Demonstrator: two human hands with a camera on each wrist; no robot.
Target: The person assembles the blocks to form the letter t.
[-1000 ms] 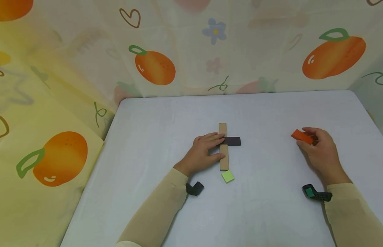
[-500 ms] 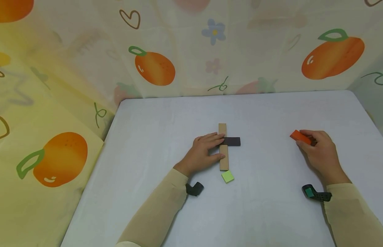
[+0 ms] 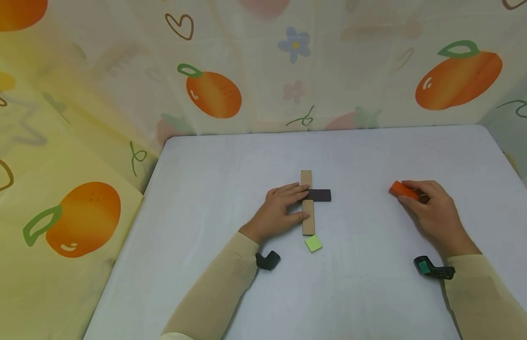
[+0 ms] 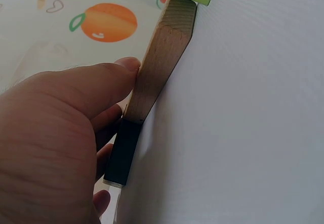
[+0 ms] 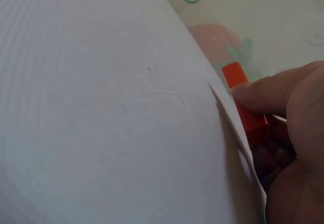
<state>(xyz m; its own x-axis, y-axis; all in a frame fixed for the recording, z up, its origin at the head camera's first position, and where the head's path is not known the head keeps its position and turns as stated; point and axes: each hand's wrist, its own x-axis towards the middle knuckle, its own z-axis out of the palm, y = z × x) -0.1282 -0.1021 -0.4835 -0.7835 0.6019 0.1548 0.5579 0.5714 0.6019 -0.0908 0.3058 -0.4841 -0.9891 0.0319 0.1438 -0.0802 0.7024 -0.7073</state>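
My left hand [image 3: 282, 210] rests beside a pale wooden strip [image 3: 308, 224], its fairly straight fingers touching the pieces. In the left wrist view the thumb touches the side of the wooden strip [image 4: 159, 62], with other fingers by a black block [image 4: 123, 153]. That black block [image 3: 320, 195] lies crosswise over the line of wood; whether one strip runs beneath it or two meet there, I cannot tell. A lime-green square block [image 3: 313, 243] sits turned at the near end. Off to the right, my right hand [image 3: 437, 210] pinches an orange block [image 3: 403, 190] between thumb and fingers.
A white-covered table [image 3: 229, 160] carries the pieces. Behind it and at the left hangs a fruit-print cloth [image 3: 263, 61]. Black camera mounts sit at the left wrist [image 3: 268, 260] and the right wrist [image 3: 434, 268].
The right hand has shifted a little to the left with the orange block in its grip. The left hand and the other blocks have kept their places.
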